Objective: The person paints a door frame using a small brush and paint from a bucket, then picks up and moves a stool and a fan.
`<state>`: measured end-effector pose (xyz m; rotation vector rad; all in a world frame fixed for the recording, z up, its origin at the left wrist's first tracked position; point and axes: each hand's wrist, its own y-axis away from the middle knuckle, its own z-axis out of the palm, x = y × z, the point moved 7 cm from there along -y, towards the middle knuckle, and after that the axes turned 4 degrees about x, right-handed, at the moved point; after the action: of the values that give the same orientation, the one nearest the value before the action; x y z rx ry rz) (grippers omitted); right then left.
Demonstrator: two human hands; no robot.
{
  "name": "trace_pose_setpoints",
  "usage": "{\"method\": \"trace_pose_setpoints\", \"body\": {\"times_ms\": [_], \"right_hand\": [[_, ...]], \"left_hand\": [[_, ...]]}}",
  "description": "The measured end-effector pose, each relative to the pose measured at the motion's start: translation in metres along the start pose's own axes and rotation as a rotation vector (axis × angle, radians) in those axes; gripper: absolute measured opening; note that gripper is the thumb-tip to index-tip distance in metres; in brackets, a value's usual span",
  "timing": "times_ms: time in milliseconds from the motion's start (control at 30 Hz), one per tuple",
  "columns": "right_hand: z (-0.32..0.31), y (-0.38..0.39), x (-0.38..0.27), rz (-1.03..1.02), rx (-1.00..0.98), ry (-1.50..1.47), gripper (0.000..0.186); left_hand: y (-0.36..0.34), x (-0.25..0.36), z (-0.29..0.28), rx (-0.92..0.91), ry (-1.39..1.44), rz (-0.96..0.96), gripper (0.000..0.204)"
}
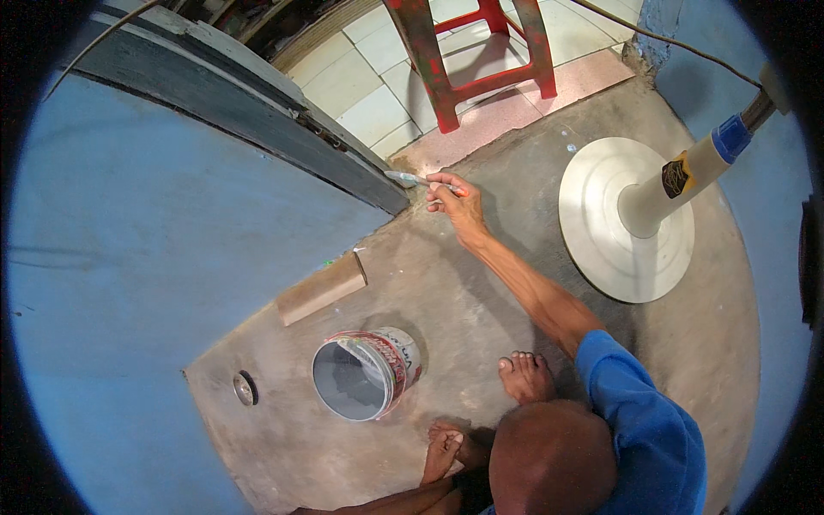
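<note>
The right hand (455, 199) pinches the handle of a paintbrush (408, 178) between thumb and fingers, seemingly so the pale bristles can point sideways at the lower end of the grey door frame (343, 163); whether they touch it, I cannot tell. The forearm (542, 300) stretches well forward, probably because that end lies far from the body. The left hand (439, 455) is low beside a bare foot (470, 446), perhaps resting there; I cannot tell whether its fingers are spread or pressed together. An open bucket (402, 359), grey inside, stands on the concrete floor (292, 429), likely placed to be within reach. The white pedestal base (592, 232) stands to the right, leaving the forearm room
</note>
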<state>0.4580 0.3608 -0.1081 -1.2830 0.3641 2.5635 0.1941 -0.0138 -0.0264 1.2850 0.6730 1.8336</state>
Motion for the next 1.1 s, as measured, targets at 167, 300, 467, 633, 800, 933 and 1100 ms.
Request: {"method": "trace_pose_setpoints", "body": {"times_ms": [167,300,467,633,800,933,1100], "right_hand": [[0.014,-0.005,0.009,-0.016,0.011,-0.014,0.026],[0.024,-0.013,0.0,-0.012,-0.015,0.009,0.027],[0.036,-0.01,-0.014,-0.027,-0.095,-0.164,0.031],[0.011,-0.018,0.029,0.058,-0.03,-0.196,0.028],[-0.025,-0.018,0.073,0.196,0.073,-0.072,0.029],[-0.037,-0.018,0.069,0.164,0.09,-0.056,0.027],[-0.031,-0.018,0.055,0.124,0.139,0.121,0.023]], "left_hand": [[0.069,0.057,0.063,-0.121,0.366,-0.281,0.056],[0.094,0.08,0.087,-0.07,0.643,-0.475,0.063],[0.106,0.092,0.098,0.056,0.888,-0.609,0.071],[0.116,0.1,0.106,0.164,1.013,-0.676,0.08],[0.123,0.107,0.112,0.249,1.122,-0.714,0.088],[0.127,0.107,0.109,0.546,1.51,-0.702,0.096],[0.124,0.096,0.105,0.01,0.469,-0.652,0.076]]}}
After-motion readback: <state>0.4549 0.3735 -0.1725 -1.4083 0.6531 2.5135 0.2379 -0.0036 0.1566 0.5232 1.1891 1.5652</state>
